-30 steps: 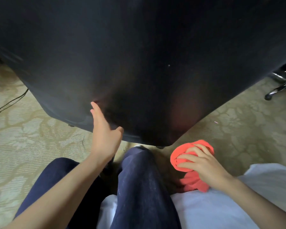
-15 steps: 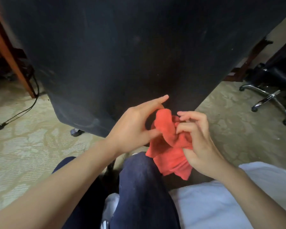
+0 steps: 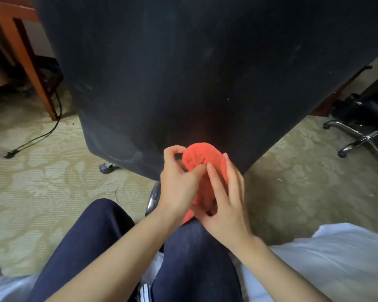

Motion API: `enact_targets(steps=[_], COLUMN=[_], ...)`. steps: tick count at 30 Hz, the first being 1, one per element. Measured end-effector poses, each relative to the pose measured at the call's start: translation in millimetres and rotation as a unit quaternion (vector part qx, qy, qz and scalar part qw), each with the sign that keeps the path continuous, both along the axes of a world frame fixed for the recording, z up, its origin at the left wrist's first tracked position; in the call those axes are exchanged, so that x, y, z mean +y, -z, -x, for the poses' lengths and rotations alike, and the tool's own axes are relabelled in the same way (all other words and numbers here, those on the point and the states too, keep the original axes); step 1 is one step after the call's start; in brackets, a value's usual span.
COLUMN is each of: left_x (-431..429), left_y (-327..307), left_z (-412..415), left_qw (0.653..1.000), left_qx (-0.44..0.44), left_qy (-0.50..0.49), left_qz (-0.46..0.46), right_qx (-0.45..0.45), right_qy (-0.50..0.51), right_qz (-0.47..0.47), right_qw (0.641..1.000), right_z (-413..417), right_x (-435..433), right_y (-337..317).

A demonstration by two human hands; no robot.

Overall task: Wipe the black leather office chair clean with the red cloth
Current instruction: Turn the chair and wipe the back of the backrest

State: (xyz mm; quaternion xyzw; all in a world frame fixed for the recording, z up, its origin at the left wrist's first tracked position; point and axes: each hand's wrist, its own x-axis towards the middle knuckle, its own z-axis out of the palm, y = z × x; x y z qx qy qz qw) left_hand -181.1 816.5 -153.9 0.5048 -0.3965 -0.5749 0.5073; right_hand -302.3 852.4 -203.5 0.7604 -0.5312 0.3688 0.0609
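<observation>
Cloth: left hand; perhaps right hand

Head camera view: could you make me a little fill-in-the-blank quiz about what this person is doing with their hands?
1. The left hand and right hand both hold a bunched cloth whose colour is ____.
2. The office chair just behind the cloth is ____ in colour.
3. Another chair's chrome base stands at the ____ edge of the view.
4. A wooden table leg stands to the ____ of the office chair.

Missing words: red; black; right; left.
</observation>
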Motion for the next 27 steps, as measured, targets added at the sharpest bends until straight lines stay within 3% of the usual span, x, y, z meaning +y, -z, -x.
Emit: enact_targets(steps=[2, 5, 9, 12, 16, 22, 27], left_x=[-2, -18, -55, -80, -100, -104, -105], left_y=[2, 12, 40, 56, 65, 58, 46], left_z=[-6, -28, -62, -71, -58, -36, -31], left_qw=[0.998, 0.990, 0.994, 0.993, 0.991, 0.990, 0.986], left_qx=[0.014, 0.014, -0.082, -0.075, -0.062, -0.084, -0.114], left_qy=[0.068, 0.144, 0.060, 0.048, 0.086, 0.063, 0.060], left_qz=[0.004, 0.009, -0.043, -0.074, -0.083, -0.093, -0.109], right_qx=[-0.028, -0.039, 0.091, 0.213, 0.393, 0.460, 0.551], right_qy=[0.060, 0.064, 0.060, 0.008, -0.072, -0.074, -0.107], right_qz=[0.034, 0.112, 0.154, 0.170, 0.061, -0.071, -0.125], right_qw=[0.997, 0.991, 0.982, 0.962, 0.915, 0.882, 0.818], right_z=[-8, 3, 23, 29, 33, 15, 7], right_x=[-18, -49, -78, -96, -113, -116, -111], right_y=[9, 16, 14, 27, 70, 118, 155])
